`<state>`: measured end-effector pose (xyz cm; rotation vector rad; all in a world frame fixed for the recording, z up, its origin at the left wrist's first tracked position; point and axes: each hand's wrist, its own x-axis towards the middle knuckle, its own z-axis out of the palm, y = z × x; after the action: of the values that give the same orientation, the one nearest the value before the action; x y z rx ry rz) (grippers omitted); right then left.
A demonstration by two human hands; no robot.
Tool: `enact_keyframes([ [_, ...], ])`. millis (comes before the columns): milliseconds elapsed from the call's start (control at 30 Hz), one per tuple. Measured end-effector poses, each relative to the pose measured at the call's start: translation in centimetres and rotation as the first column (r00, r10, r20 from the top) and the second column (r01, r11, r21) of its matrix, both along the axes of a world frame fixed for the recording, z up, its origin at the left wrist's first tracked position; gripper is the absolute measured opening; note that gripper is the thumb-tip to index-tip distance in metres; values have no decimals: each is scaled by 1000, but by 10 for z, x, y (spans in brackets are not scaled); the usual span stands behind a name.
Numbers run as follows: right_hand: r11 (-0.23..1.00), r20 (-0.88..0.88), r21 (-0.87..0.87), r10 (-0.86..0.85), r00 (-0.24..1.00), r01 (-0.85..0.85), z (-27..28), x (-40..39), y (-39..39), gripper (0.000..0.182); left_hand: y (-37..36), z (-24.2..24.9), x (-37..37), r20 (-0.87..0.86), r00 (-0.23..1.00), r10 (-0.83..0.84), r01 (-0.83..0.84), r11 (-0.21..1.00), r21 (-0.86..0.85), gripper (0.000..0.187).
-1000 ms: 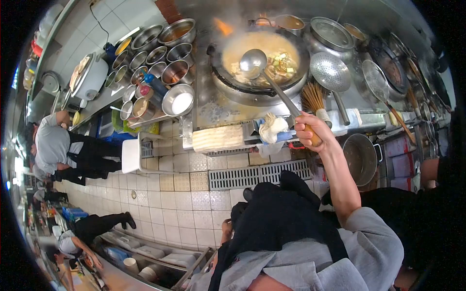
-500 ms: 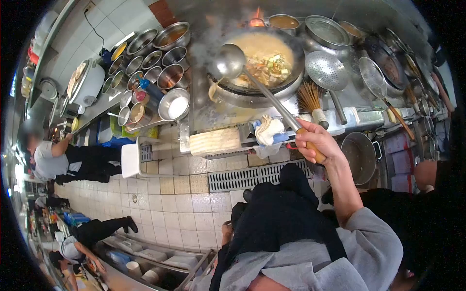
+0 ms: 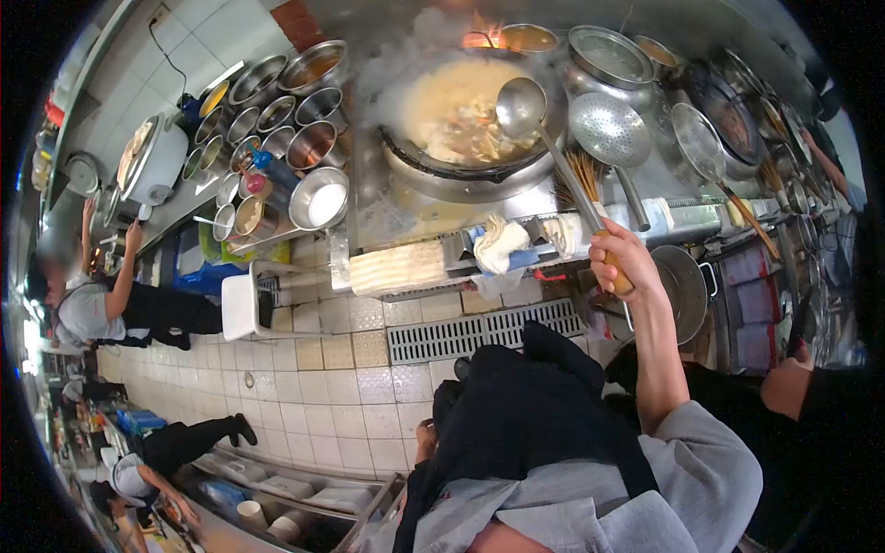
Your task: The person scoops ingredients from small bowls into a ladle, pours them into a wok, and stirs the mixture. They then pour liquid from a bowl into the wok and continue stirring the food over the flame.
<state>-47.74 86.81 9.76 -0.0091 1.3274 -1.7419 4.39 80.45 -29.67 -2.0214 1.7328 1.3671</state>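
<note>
My right hand (image 3: pixel 624 262) is wrapped round the wooden handle of a long metal ladle (image 3: pixel 522 108). The ladle's bowl hangs over the right part of a large wok (image 3: pixel 415 161). Pale broth with chopped food (image 3: pixel 466 124) fills the wok, and steam rises at its left. Low beside my apron shows a small part of my left hand (image 3: pixel 426 440); its fingers are too hidden to read. A perforated skimmer (image 3: pixel 608 132) and a bamboo brush (image 3: pixel 579 177) lie to the right of the wok.
Metal bowls (image 3: pixel 313 152) crowd the left counter. Flames (image 3: pixel 481 35) burn behind the wok. White cloths (image 3: pixel 501 243) rest on the stove's front edge. A deep pot (image 3: pixel 680 290) stands right of my hand. A white stool (image 3: pixel 241 306) and co-workers (image 3: pixel 92 309) are at the left.
The ladle's bowl has moved right, from the wok's left rim to its right part. My right hand has shifted slightly right. A co-worker at the left has raised both arms.
</note>
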Motion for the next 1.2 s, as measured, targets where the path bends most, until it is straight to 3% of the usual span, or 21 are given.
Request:
enact_keyframes([
  [100,999,0,-33,-1,1000,1,-3,-9,-12,64,-5,31,-11,-186,980,65,-55,997,55,34],
  [133,998,1,-49,-33,999,33,-5,-10,-17,47,-5,22,-7,-217,972,85,-76,996,52,33],
  [267,995,10,-98,28,1000,-27,-17,-25,-40,23,-9,-1,1,-250,960,125,-114,992,61,32],
  [400,994,13,-102,48,999,-47,-23,-36,-58,21,-13,36,-19,-141,983,116,-104,990,91,32],
  [500,992,-11,-112,59,998,-60,-25,-35,-68,22,-3,31,-8,-193,976,103,-90,993,74,34],
  [600,989,47,-128,86,995,-79,-27,-32,-68,20,16,-28,22,-50,999,-3,1,999,-43,36],
  [667,976,173,-205,111,979,-75,-33,-35,-63,23,30,-96,54,-5,999,-46,46,999,-4,36],
  [767,966,256,-242,155,954,-92,-32,-36,-55,27,33,-112,62,13,997,-78,78,997,5,37],
  [1000,963,217,-209,217,952,-172,-25,-22,-44,23,25,-88,43,-71,997,-16,14,999,-34,38],
  [1100,955,239,-237,238,942,-181,-26,-21,-45,21,19,-82,34,-79,991,-110,97,983,-157,34],
  [1200,957,256,-237,229,939,-169,-28,-19,-48,21,12,-61,22,-183,967,178,-155,979,132,33],
])
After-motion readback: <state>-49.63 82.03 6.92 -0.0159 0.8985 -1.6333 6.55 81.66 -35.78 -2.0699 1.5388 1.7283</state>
